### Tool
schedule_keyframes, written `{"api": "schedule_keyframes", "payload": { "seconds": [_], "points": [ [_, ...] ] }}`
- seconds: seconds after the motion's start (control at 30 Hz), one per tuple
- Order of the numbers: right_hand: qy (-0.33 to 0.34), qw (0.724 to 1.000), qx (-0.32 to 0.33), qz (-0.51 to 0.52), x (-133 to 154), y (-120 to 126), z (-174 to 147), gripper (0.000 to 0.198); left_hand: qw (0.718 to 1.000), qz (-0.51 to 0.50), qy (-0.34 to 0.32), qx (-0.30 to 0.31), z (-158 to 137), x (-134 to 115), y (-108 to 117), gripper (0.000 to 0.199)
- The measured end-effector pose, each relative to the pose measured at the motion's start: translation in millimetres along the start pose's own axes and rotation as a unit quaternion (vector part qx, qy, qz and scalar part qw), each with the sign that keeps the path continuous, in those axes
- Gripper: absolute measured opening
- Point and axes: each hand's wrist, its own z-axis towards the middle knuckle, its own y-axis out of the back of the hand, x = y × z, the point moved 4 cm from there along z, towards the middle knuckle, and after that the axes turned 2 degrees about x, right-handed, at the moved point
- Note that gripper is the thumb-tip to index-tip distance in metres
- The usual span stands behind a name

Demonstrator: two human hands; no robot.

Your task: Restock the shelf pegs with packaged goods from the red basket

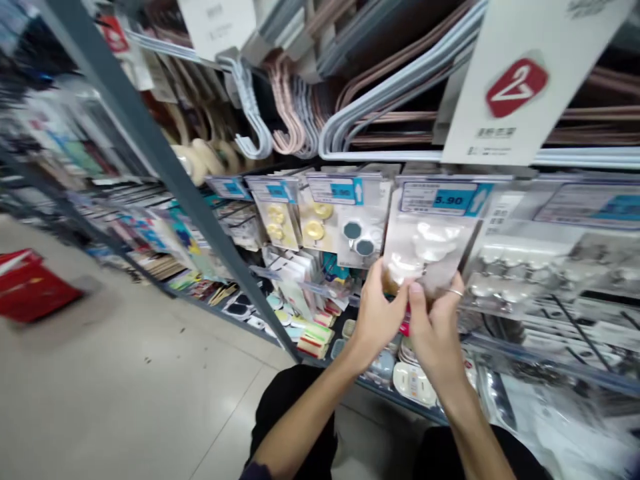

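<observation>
Both of my hands grip the lower edge of a hanging pack of white cloud-shaped hooks [434, 241] under a 5.90 price tag [447, 199]. My left hand [379, 313] closes on the pack's lower left corner, thumb in front. At the lower right, my right hand [436, 323], with a ring on one finger, pinches the same edge; the two thumbs nearly meet. The fingertips behind the pack are hidden. Just to the left hang a pack with dark round hooks [359, 238] and packs with yellow hooks [314, 231].
Clothes hangers [380, 110] and a white sign [515, 87] fill the shelf above. A grey upright post [165, 160] slants down on the left. Soap boxes [414, 383] sit on the bottom shelf. A red object [37, 283] stands on the floor at far left.
</observation>
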Motion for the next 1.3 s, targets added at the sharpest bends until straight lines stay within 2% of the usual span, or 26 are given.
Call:
{"api": "schedule_keyframes", "payload": {
  "seconds": [0.07,0.13,0.27,0.37,0.43,0.5,0.6,0.67,0.73,0.87,1.13,1.3],
  "points": [
    [-0.035,0.999,-0.001,0.015,-1.9,-0.5,-0.8,0.076,1.000,0.009,-0.009,0.002,-5.2,1.6,-1.9,0.052],
    [-0.032,0.999,-0.001,0.022,-2.5,-0.3,-1.3,0.076,0.999,0.034,-0.024,0.002,-9.9,0.1,-2.2,0.054],
    [0.043,0.995,-0.038,-0.083,12.0,0.1,-10.0,0.083,0.988,0.132,-0.073,-0.029,-10.2,-12.3,9.1,0.058],
    [0.108,0.980,-0.044,-0.162,38.9,-3.2,-26.5,0.076,0.978,0.167,-0.090,-0.088,0.1,-20.5,32.2,0.052],
    [0.148,0.980,-0.005,-0.132,56.6,-11.7,-35.4,0.062,0.978,0.138,-0.089,-0.130,10.9,-18.3,52.4,0.046],
    [0.167,0.981,0.078,-0.066,66.6,-29.5,-36.6,0.053,0.980,0.097,-0.075,-0.155,22.6,-7.6,71.1,0.045],
    [0.120,0.977,0.178,-0.020,60.6,-65.7,-22.3,0.055,0.989,0.043,-0.042,-0.133,36.8,18.4,85.6,0.052],
    [0.072,0.982,0.171,-0.030,48.0,-85.1,-6.7,0.068,0.994,0.004,-0.032,-0.106,42.2,35.5,86.1,0.054],
    [0.042,0.989,0.133,-0.043,36.1,-96.6,7.6,0.080,0.995,-0.024,-0.027,-0.089,45.5,49.2,83.3,0.055],
    [0.022,0.996,0.071,-0.050,22.7,-103.0,28.2,0.091,0.996,-0.039,-0.026,-0.070,52.3,63.2,79.8,0.060],
    [-0.006,0.996,0.064,-0.064,16.7,-111.5,63.8,0.081,0.998,-0.032,0.008,-0.051,62.6,63.9,83.3,0.068],
    [-0.060,0.996,0.035,-0.059,11.6,-117.1,70.6,0.091,0.997,-0.054,0.019,-0.052,66.9,63.2,77.7,0.070]
  ]
}}
